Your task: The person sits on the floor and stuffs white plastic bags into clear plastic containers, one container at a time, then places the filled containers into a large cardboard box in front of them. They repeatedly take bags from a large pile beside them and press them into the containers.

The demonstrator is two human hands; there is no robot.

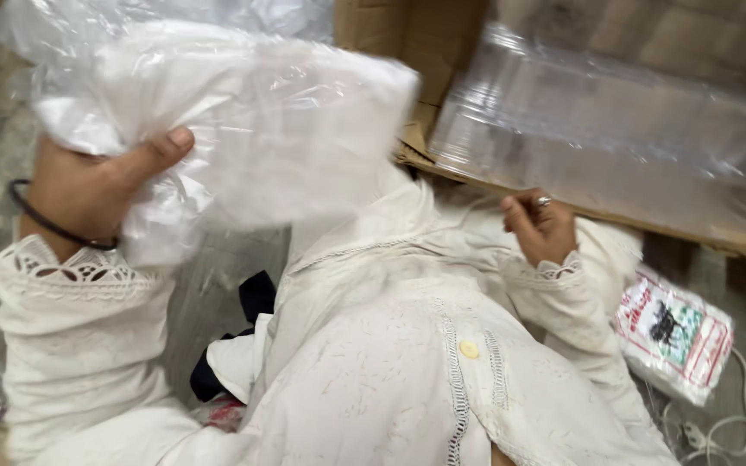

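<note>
So closest to the camera you've got the person's own lap, basically: a white embroidered top (407, 371) with a yellow button, draped loose because they're sitting low, apparently on the floor (218, 259). There's a scrap of dark fabric (256, 298) poking out beside it, between the two sleeves.

Left hand (101, 185) is up high on the left side, clamped around a clear plastic bag (243, 129) with something white and folded inside. The thumb is pressing across the front and the fingers are tucked behind, so it's pinching a bunched corner, which is why the rest of the bag fans out toward the middle of the view. Looks like it's lifted off everything else, nothing under it. It's a bit motion-blurred, so I can't tell exactly what the folded thing is. Black band on that wrist.

Right hand (541, 226) is lower and further out, fingers loosely curled, ring showing. It isn't gripping anything that I can see, just sitting near the cardboard edge.

Off to the right on the floor there's a small printed packet (673, 332) and a white cable (727, 423).

Farthest back is an opened cardboard box (416, 52), flap folded down, with a sheet of clear plastic (597, 129) lying over the flap.
</note>
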